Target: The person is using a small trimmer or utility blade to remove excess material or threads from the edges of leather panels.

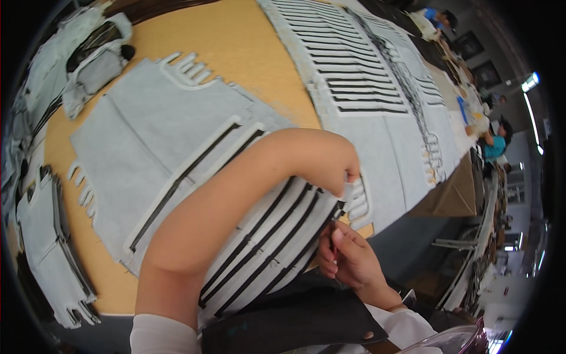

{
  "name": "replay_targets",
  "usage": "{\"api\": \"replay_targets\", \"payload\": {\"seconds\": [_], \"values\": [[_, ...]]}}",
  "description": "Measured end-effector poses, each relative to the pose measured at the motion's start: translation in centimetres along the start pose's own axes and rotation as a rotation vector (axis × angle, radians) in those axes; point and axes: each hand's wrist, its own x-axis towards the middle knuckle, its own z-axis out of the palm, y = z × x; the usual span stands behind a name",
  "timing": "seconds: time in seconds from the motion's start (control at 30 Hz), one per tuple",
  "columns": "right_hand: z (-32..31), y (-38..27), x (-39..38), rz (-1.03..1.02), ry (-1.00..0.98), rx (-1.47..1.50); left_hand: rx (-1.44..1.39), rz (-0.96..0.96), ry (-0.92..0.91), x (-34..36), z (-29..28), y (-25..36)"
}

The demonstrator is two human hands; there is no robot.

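At the nearest edge one pair of clear eyewear (453, 341) shows at lower right, beside one black apron (295, 323) and two pale sleeves, the left sleeve (162, 335) and the right sleeve (413, 326). Two bare hands are at work. The right hand (349, 258) has its thumb and fingers pressed together, pinching one thin object (335, 251), too small to name, just beside the edge of the striped cloth (171, 130). The left hand (330, 162), its wrist sharply bent above the right one, is curled at that same edge; its fingertips are mostly hidden, so I cannot tell what they pinch. The one striped cloth lies under the left forearm, spread over the table (200, 35), its near part hanging toward the apron. Two long black stripes show beyond the forearm and at least four on its near side. White finger-like tabs show in three groups: at its far edge, at its left edge and beside the left hand. On the left lies one stack of smaller grey pieces (44, 236); beyond it is one grey-white bundle (97, 74). To the right stretches one long grey panel (386, 141) with many black stripes, too many to count surely. Farthest off, at least two people (496, 146) are at the right.
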Motion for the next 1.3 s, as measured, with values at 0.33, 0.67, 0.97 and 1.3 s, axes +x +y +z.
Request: {"api": "replay_targets", "payload": {"seconds": [0.33, 0.67, 0.97, 1.3], "values": [[-0.8, -1.2, -1.0, -0.042, -0.029, -0.090, -0.042, -0.053, 0.021, 0.3, 0.2, 1.1], [-0.8, -1.7, -0.5, -0.085, -0.027, -0.216, -0.040, -0.033, 0.040, 0.1, -0.1, 1.7], [-0.7, -1.2, -0.3, -0.136, 0.015, -0.271, -0.066, -0.038, 0.050, 0.4, 0.1, 1.9], [-0.7, -1.3, -0.4, -0.123, 0.020, -0.262, -0.055, -0.038, 0.052, 0.4, 0.1, 2.0]]}}
